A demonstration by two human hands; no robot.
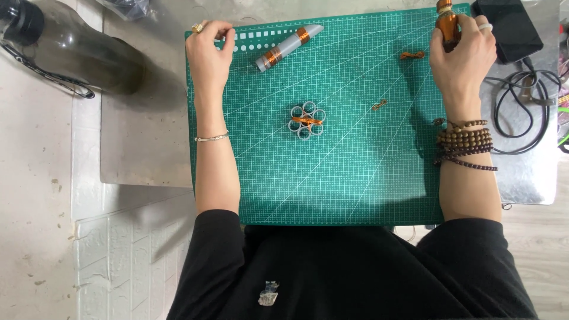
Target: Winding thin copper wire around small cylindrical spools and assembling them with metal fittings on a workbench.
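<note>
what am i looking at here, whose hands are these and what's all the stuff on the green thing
This is one picture from a camera worn on a person's head, looking down at their own two bare hands. They work over a green cutting mat with a grid.

The right hand grips an upright spool of copper-coloured wire at the mat's far edge. The left hand rests at the mat's far left corner, fingers pinched; whether it holds anything is too small to tell.

On the mat lie a grey tube wound with copper wire, a flower-shaped cluster of small grey rings tied with wire, and two wire scraps. A dark bottle lies off to the left.
</note>
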